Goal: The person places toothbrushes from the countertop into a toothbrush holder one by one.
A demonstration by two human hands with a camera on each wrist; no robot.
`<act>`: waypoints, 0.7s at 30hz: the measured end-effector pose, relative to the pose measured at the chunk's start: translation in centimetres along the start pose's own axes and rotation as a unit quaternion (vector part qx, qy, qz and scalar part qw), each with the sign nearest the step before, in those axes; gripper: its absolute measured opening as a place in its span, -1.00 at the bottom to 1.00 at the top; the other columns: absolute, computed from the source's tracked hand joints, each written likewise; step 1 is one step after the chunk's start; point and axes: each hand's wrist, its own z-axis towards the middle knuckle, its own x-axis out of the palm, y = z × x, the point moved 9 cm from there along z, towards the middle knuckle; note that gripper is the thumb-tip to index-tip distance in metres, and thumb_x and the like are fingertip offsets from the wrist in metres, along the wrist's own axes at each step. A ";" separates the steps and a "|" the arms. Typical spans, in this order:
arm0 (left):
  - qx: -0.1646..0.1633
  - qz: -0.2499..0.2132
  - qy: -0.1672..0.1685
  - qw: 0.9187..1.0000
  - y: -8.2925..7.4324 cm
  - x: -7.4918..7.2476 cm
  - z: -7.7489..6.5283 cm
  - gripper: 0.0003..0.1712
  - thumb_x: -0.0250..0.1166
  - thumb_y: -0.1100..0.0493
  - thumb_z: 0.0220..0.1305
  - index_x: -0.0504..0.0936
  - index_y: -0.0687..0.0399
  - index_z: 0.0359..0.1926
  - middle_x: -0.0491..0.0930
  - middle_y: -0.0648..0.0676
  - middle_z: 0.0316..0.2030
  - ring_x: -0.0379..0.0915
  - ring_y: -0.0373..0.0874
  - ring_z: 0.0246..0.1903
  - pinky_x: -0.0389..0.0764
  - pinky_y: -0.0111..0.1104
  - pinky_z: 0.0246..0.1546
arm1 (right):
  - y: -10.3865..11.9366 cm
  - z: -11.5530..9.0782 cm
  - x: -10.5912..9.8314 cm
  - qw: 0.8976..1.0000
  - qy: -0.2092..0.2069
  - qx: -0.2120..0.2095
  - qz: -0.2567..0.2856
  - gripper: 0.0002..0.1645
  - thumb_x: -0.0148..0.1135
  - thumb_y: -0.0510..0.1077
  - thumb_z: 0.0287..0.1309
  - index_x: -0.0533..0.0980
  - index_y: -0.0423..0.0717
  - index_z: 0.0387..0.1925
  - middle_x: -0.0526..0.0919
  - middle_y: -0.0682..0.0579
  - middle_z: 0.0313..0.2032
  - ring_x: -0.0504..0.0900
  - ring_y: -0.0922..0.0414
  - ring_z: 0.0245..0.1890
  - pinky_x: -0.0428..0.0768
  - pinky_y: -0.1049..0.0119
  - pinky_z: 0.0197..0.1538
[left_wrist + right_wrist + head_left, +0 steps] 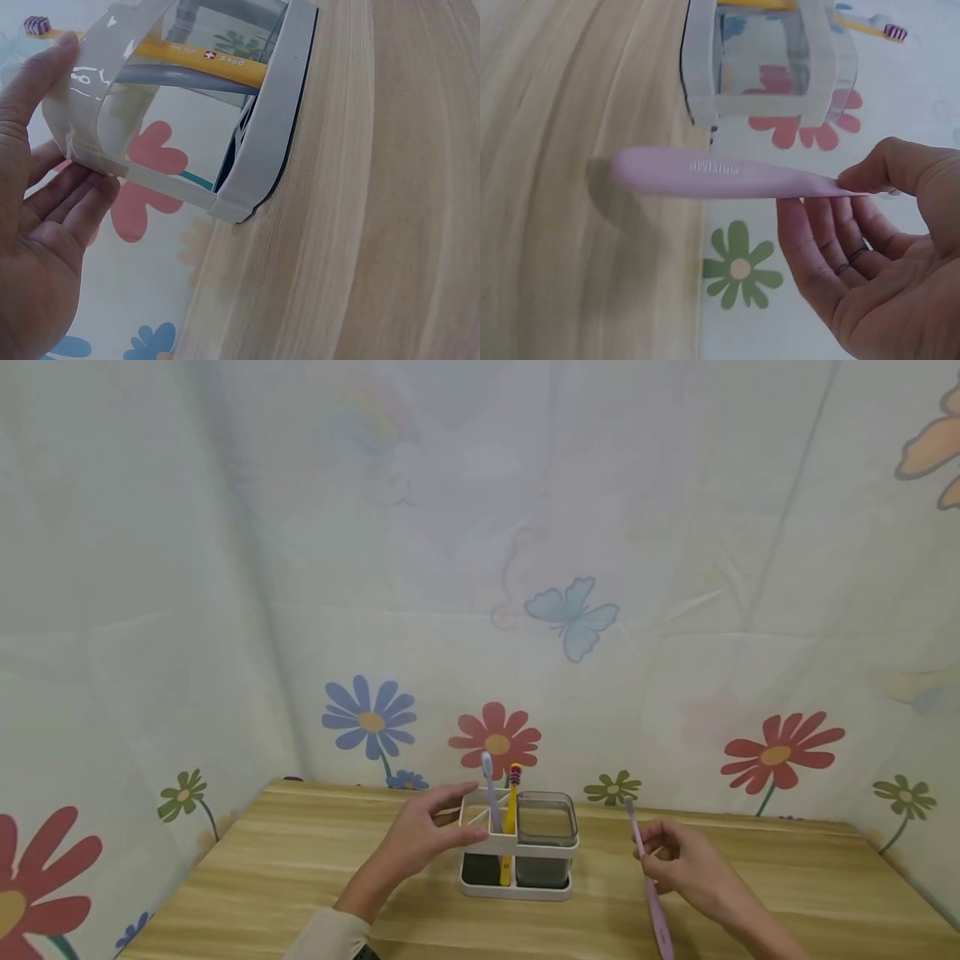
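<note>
My left hand (420, 831) grips the left side of a white toothbrush holder (547, 851), thumb at the front of its upper band and fingers behind. A yellow toothbrush (512, 810) and a grey-blue toothbrush (492, 797) stand in its left compartments, bristles up. On the holder's right side sits a clear cup (546, 822). To the right of the holder, my right hand (686, 864) pinches a pink toothbrush (712, 174) between thumb and fingers. Its head points up and away, and its thick handle end hangs down toward the table, as the right wrist view shows.
The holder stands on a wood-grain table (300, 852). Behind the table's back edge hangs a pale curtain (420, 568) printed with flowers and a blue butterfly, and it also runs along the left side.
</note>
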 end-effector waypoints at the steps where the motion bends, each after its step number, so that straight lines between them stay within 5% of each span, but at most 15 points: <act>1: 0.000 0.000 0.000 1.000 0.0 0.0 0.0 -0.17 0.60 -0.01 0.25 0.53 0.11 0.47 0.50 0.21 0.41 0.49 0.24 0.34 0.56 -0.04 0.31 | 0.3 0.0 0.1 1.000 -0.003 -0.004 0.006 -0.67 0.29 -0.37 0.34 0.48 -0.47 0.06 0.64 -0.13 -0.20 0.65 0.00 -0.24 0.81 0.17 -0.32; 13: 0.002 -0.010 0.004 1.000 -0.1 0.2 0.2 -0.16 0.60 -0.01 0.25 0.53 0.16 0.46 0.49 0.24 0.41 0.50 0.26 0.33 0.57 -0.03 0.30 | 7.2 -0.8 0.1 0.993 -0.051 -0.069 0.077 -0.73 0.24 -0.28 0.51 0.47 -0.41 0.08 0.66 -0.18 -0.12 0.74 0.08 -0.20 0.84 0.14 -0.18; 21: 0.007 -0.006 -0.002 1.000 -0.2 0.0 0.1 -0.20 0.60 -0.01 0.25 0.56 0.11 0.44 0.50 0.25 0.40 0.51 0.25 0.32 0.58 -0.03 0.29 | 12.0 -0.2 1.0 0.975 -0.090 -0.151 0.134 -0.66 0.30 -0.24 0.50 0.45 -0.42 0.09 0.68 -0.25 -0.06 0.78 0.04 -0.11 0.83 0.12 -0.10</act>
